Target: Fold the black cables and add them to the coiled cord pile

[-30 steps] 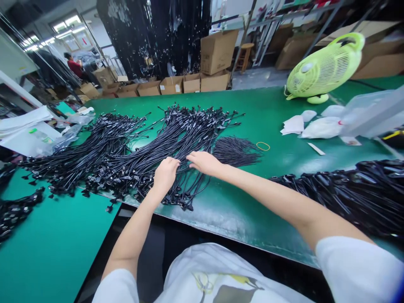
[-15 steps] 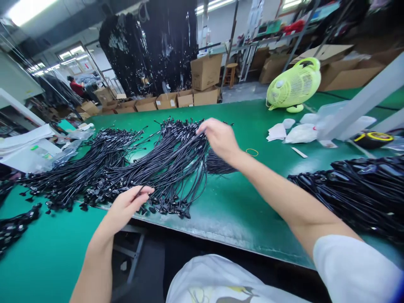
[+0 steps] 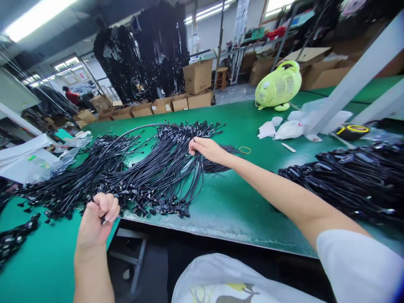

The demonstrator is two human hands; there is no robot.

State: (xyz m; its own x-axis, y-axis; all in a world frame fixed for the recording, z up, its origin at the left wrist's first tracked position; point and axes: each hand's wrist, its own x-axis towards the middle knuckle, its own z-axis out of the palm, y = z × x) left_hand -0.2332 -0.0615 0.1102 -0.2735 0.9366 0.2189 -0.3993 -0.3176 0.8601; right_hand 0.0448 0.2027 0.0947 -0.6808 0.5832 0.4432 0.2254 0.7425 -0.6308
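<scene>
My left hand is closed near the table edge, with a black cable in its fingers and a small connector end showing below them. From this fist the black cable curves up and over the piles towards the far side of the middle heap. My right hand is above the right part of that heap, fingers pinched on a thin dark cable; whether it is the other end of the same one, I cannot tell. Beneath lies the middle heap of black cables, with connectors at both ends. Another cable heap spreads to its left.
Folded black cable bundles lie at the right, and a smaller bundle sits beyond my right hand. A yellow rubber band, a green fan, a tape measure and white papers are on the green table.
My left hand has moved left and closed into a fist, and the cable now arches over the heaps. My right hand has come lower and slightly left. The camera view has shifted a little.
</scene>
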